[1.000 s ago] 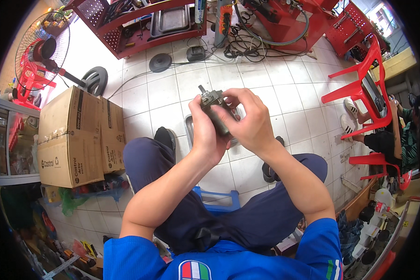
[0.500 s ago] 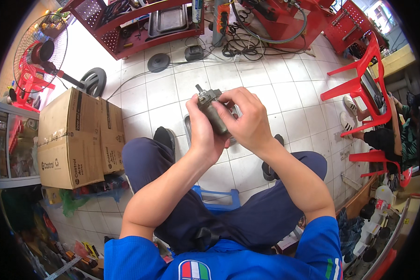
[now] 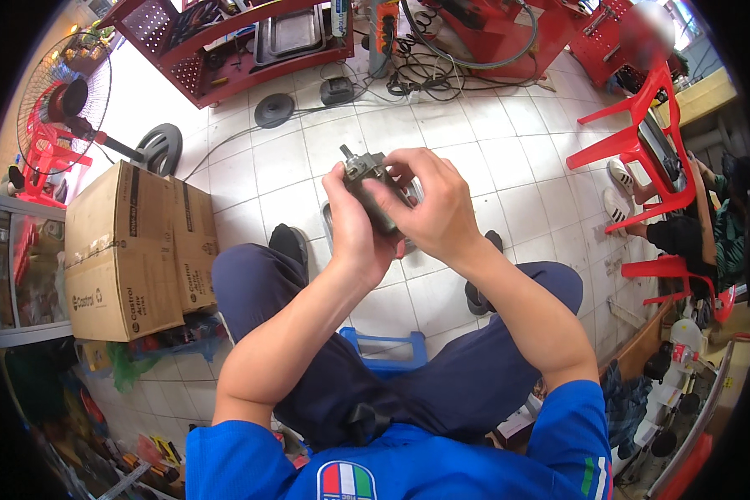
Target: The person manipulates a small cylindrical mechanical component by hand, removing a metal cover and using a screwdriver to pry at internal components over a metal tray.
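Observation:
A dark grey small motor point(image 3: 363, 177), cylindrical with a thin shaft sticking out of its upper end, is held up between my hands over the floor, tilted. My left hand point(image 3: 357, 237) cups it from the left and below, fingers closed round the body. From the right, my right hand point(image 3: 437, 204) bends its fingers over the upper end while its thumb lies across the body. Those right fingertips are partly hidden behind the motor. Partly covered by my hands, a metal tray point(image 3: 328, 227) sits on the floor below.
Cardboard boxes point(image 3: 121, 250) stand at my left, near a wire fan point(image 3: 65, 100). Ahead are a red tool cart point(image 3: 200, 79) and tangled black cables point(image 3: 429, 79). Red plastic chairs point(image 3: 633, 150) and a seated person are at the right. A blue stool point(image 3: 392, 364) shows between my legs.
My hands and the motor have shifted slightly left and up in the picture, as has the scene ahead. The right fingers and thumb have moved a little on the motor; the left grip stays alike.

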`<move>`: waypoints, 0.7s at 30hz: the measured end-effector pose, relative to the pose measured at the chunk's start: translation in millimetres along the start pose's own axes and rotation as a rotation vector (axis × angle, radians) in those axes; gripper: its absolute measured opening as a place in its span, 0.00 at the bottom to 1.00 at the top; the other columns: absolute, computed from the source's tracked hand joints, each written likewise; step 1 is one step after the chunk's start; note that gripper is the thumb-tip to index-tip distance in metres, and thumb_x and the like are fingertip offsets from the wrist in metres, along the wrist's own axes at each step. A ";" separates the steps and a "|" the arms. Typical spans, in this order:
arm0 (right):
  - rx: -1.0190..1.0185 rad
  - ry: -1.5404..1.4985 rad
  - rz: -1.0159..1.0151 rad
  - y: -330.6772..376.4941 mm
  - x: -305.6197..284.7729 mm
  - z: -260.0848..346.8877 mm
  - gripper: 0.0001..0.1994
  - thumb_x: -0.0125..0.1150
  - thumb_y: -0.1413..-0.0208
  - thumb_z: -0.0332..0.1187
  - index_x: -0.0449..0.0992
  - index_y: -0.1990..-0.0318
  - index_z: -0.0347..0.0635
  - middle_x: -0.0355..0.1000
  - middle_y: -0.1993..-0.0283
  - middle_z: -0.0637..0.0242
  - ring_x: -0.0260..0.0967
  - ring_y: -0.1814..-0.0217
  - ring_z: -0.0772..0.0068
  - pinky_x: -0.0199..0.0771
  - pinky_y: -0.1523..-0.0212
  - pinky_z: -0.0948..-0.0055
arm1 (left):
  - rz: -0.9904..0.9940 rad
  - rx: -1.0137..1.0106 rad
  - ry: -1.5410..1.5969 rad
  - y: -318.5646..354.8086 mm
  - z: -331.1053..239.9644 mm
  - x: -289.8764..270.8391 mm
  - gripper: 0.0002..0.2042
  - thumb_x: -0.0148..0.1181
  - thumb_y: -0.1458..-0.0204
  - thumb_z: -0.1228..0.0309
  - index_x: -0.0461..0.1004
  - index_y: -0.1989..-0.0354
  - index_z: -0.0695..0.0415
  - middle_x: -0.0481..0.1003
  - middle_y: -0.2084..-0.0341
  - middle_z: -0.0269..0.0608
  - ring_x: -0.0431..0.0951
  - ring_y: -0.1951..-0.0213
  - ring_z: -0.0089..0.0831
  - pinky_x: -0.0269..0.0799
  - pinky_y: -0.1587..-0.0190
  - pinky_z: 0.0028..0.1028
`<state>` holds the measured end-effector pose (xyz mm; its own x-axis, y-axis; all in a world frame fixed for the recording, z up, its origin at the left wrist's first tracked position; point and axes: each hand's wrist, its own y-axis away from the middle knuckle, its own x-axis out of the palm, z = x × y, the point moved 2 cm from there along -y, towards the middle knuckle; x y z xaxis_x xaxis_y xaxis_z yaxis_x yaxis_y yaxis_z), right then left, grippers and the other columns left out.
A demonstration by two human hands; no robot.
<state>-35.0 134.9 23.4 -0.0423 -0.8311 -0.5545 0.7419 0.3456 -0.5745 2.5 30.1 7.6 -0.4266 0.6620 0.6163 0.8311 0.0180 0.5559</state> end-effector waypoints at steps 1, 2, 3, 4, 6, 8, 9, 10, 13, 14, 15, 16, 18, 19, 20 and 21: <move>0.007 -0.015 -0.010 -0.6 -1.6 2.4 0.04 0.66 0.45 0.30 0.78 0.68 0.40 0.75 0.69 0.64 0.73 0.70 0.62 0.69 0.63 0.66 | 0.018 -0.009 0.004 -1.1 0.8 -3.3 0.32 0.27 0.40 0.38 0.71 0.51 0.49 0.74 0.58 0.36 0.74 0.58 0.31 0.65 0.60 0.38; -0.002 -0.006 -0.008 0.5 -1.7 0.9 0.05 0.66 0.44 0.30 0.78 0.68 0.40 0.75 0.69 0.64 0.73 0.70 0.62 0.69 0.63 0.66 | 0.035 -0.019 0.008 -1.5 1.1 -5.7 0.31 0.28 0.40 0.38 0.71 0.50 0.48 0.74 0.55 0.37 0.74 0.50 0.33 0.69 0.46 0.43; -0.010 0.002 -0.005 1.4 -0.7 -2.8 0.06 0.66 0.44 0.31 0.78 0.68 0.39 0.75 0.70 0.63 0.73 0.70 0.62 0.69 0.64 0.66 | 0.036 -0.025 0.006 -1.5 0.5 -6.4 0.32 0.28 0.40 0.37 0.71 0.49 0.48 0.74 0.55 0.37 0.74 0.50 0.33 0.69 0.46 0.43; -0.013 0.012 0.003 3.0 -0.8 -4.9 0.06 0.66 0.44 0.32 0.77 0.68 0.39 0.75 0.70 0.63 0.73 0.70 0.61 0.69 0.64 0.65 | 0.033 -0.038 0.008 -1.6 2.0 -7.8 0.32 0.28 0.40 0.37 0.71 0.49 0.48 0.74 0.55 0.37 0.74 0.49 0.34 0.69 0.45 0.44; 0.049 0.011 -0.005 -1.2 -4.3 -8.4 0.11 0.64 0.42 0.37 0.76 0.72 0.40 0.74 0.71 0.61 0.72 0.71 0.57 0.69 0.65 0.62 | 0.040 -0.007 0.039 -5.6 0.4 -10.7 0.33 0.29 0.40 0.36 0.71 0.48 0.49 0.74 0.55 0.40 0.74 0.50 0.36 0.70 0.46 0.44; 0.166 0.038 0.033 -1.5 -11.1 -22.7 0.16 0.63 0.40 0.41 0.73 0.74 0.39 0.73 0.72 0.58 0.73 0.70 0.51 0.69 0.65 0.56 | 0.012 0.006 0.087 -5.6 -1.7 -10.3 0.32 0.31 0.40 0.37 0.70 0.49 0.53 0.73 0.57 0.44 0.74 0.53 0.39 0.73 0.50 0.44; 0.193 0.049 0.006 1.3 -11.3 -36.3 0.15 0.62 0.39 0.40 0.74 0.73 0.39 0.73 0.72 0.58 0.73 0.70 0.50 0.70 0.65 0.56 | -0.029 -0.011 0.101 -0.1 -6.9 -8.8 0.32 0.33 0.40 0.38 0.69 0.49 0.55 0.73 0.59 0.46 0.74 0.55 0.41 0.75 0.54 0.43; 0.210 0.067 -0.029 4.7 -9.2 -54.5 0.15 0.62 0.39 0.40 0.75 0.73 0.39 0.72 0.73 0.57 0.73 0.69 0.49 0.71 0.64 0.55 | -0.007 0.025 0.137 0.3 -9.5 -9.1 0.31 0.35 0.40 0.40 0.67 0.50 0.58 0.72 0.61 0.49 0.74 0.58 0.43 0.76 0.59 0.41; 0.422 0.061 0.186 23.5 0.6 -92.9 0.11 0.61 0.39 0.39 0.78 0.64 0.39 0.77 0.64 0.53 0.76 0.61 0.47 0.75 0.58 0.55 | -0.027 0.039 0.163 2.2 -20.8 -22.3 0.29 0.35 0.39 0.42 0.66 0.50 0.58 0.71 0.60 0.51 0.73 0.58 0.45 0.76 0.60 0.39; 0.530 0.116 0.387 28.7 3.7 -106.8 0.10 0.61 0.40 0.38 0.78 0.61 0.40 0.77 0.60 0.52 0.76 0.58 0.47 0.75 0.56 0.55 | -0.019 0.036 0.179 6.1 -24.2 -25.6 0.29 0.36 0.39 0.43 0.66 0.50 0.59 0.70 0.59 0.50 0.73 0.57 0.44 0.76 0.59 0.38; 0.634 0.168 0.589 36.0 8.4 -119.9 0.11 0.60 0.40 0.38 0.77 0.57 0.41 0.78 0.57 0.51 0.76 0.55 0.47 0.76 0.54 0.54 | -0.018 0.031 0.184 8.3 -26.2 -29.9 0.29 0.37 0.39 0.43 0.65 0.50 0.60 0.70 0.59 0.50 0.72 0.57 0.43 0.75 0.58 0.38; 0.680 0.254 0.666 41.3 16.5 -133.0 0.13 0.61 0.41 0.38 0.75 0.53 0.42 0.78 0.55 0.50 0.76 0.53 0.46 0.75 0.53 0.54 | -0.018 0.034 0.191 9.3 -29.6 -35.1 0.28 0.37 0.39 0.44 0.65 0.50 0.60 0.70 0.58 0.50 0.72 0.56 0.43 0.75 0.58 0.37; 0.776 0.430 0.818 65.2 35.5 -162.5 0.18 0.62 0.42 0.38 0.72 0.46 0.43 0.77 0.50 0.48 0.76 0.50 0.45 0.74 0.50 0.52 | 0.000 0.034 0.193 12.9 -33.2 -41.4 0.28 0.39 0.39 0.44 0.65 0.50 0.61 0.69 0.57 0.49 0.71 0.56 0.41 0.74 0.57 0.36; 0.781 0.414 0.762 86.6 48.6 -185.0 0.20 0.63 0.42 0.39 0.70 0.44 0.44 0.77 0.50 0.48 0.75 0.49 0.44 0.74 0.50 0.51 | -0.023 0.029 0.196 14.3 -35.0 -43.7 0.29 0.39 0.39 0.44 0.65 0.50 0.61 0.69 0.57 0.49 0.71 0.56 0.41 0.74 0.57 0.36; 0.793 0.403 0.702 116.2 59.8 -214.7 0.23 0.64 0.43 0.40 0.68 0.43 0.44 0.77 0.51 0.48 0.75 0.48 0.43 0.74 0.49 0.51 | -0.041 0.018 0.199 14.1 -36.2 -44.4 0.29 0.39 0.39 0.44 0.65 0.50 0.61 0.69 0.57 0.49 0.71 0.56 0.41 0.74 0.58 0.36; 0.802 0.393 0.643 138.5 71.1 -238.7 0.26 0.65 0.44 0.41 0.66 0.41 0.44 0.77 0.51 0.48 0.75 0.48 0.42 0.74 0.48 0.50 | -0.060 0.009 0.202 13.1 -37.0 -45.4 0.29 0.39 0.39 0.43 0.66 0.50 0.61 0.69 0.57 0.49 0.72 0.56 0.40 0.74 0.58 0.36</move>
<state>-95.0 227.7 -239.3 0.4032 -0.3520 -0.8447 0.9151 0.1623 0.3692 19.5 -27.4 7.5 -0.5375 0.4956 0.6822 0.8047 0.0597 0.5906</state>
